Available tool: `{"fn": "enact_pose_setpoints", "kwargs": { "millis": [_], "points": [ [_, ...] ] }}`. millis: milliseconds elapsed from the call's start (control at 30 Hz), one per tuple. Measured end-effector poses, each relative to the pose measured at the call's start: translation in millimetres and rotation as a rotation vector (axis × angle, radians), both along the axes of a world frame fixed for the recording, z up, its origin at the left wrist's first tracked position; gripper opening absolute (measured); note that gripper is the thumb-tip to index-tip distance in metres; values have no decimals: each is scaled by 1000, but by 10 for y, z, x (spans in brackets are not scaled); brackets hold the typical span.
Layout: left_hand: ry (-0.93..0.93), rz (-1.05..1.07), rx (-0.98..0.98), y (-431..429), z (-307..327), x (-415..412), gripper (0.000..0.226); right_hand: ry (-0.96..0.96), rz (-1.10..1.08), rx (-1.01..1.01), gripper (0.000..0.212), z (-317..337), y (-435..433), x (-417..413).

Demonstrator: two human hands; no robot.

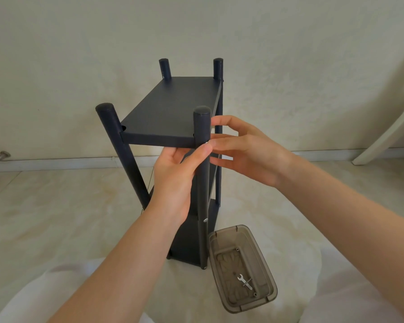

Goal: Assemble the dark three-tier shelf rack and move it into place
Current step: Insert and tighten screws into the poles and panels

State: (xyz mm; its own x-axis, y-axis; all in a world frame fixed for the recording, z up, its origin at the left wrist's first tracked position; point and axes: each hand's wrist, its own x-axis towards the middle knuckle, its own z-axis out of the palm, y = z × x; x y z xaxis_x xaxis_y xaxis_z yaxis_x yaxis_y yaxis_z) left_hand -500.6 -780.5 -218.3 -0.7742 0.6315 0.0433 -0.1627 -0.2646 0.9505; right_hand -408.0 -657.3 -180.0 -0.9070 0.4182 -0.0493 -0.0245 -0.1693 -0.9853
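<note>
Two-handed hold. Both bare forearms extend forward and converge. The left hand wraps the rack post from its left side, fingers curled behind it and thumb laid across its front. The right hand meets the same post from the right, fingers nearly straight and spread, fingertips touching it just above the left thumb.
</note>
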Motion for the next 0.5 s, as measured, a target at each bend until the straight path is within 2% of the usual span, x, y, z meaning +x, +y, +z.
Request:
{"fn": "enact_pose_setpoints", "kwargs": {
  "millis": [133, 200, 333, 500],
  "points": [
    [2, 15, 4, -9, -8, 18, 45, 60, 76, -154, 28, -130, 181, 8],
    [7, 29, 7, -16, -11, 29, 44, 26, 45, -171, 23, -295, 337, 25],
    [3, 43, 15, -20, -15, 72, 25, -281, -93, -118, 26, -956, 605, 63],
    [23, 102, 6, -16, -22, 139, 17, -635, -126, -102, 21, -2104, 623, 234]
  ]
}}
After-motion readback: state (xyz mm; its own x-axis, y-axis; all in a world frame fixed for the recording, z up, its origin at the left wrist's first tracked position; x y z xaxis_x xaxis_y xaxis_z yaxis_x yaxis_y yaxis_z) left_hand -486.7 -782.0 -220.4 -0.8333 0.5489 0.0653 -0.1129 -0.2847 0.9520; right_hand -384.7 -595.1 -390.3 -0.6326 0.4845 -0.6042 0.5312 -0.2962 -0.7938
